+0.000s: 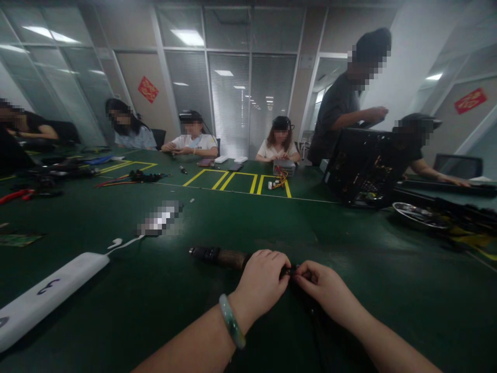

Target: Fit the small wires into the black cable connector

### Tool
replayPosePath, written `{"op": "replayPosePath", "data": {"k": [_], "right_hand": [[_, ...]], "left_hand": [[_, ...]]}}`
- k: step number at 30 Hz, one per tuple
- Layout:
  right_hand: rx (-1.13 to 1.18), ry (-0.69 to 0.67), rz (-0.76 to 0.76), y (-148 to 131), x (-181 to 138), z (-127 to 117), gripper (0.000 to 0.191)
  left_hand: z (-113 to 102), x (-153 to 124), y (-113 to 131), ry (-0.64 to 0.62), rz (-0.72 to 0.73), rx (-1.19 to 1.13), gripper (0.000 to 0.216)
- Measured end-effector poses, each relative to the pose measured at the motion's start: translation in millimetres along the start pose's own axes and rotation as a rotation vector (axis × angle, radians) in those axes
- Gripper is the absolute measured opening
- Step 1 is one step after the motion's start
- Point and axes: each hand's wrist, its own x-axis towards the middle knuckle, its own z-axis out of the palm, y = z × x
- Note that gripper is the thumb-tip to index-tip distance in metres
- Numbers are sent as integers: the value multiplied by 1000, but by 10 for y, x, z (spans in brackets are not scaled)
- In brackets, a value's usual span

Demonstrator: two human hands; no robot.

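A dark, brownish cylindrical tool [219,256] lies on the green table [248,228] just ahead of me. My left hand [262,282], with a green bangle on its wrist, is closed over the tool's right end. My right hand [324,290] meets it from the right, fingers pinched on a small dark part [292,270] between the two hands. What that part is, I cannot make out. A dark cable seems to trail down toward me below the hands.
A white power strip [46,295] lies at the near left with a white plug lead. An open black computer case [363,166] and a metal dish [419,215] stand at the right. Several people sit or stand round the far side. Yellow tape rectangles [236,181] mark the table's middle.
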Motion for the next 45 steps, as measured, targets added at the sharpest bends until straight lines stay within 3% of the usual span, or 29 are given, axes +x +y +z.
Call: {"op": "replayPosePath", "data": {"k": [7,16,28,45], "right_hand": [[2,-2,-10,19,3,4,14],[29,-13,-14,67,15,13,13],[-7,44,-77,99,18,28,11],[-94,153,-165,117,-25,82,13]], "left_hand": [[7,7,-9,16,24,-10,6],[30,3,-30,21,24,-5,13],[-94,54,-53,-84,122,89,7],[-39,-49,-4,9,151,136,6]]}}
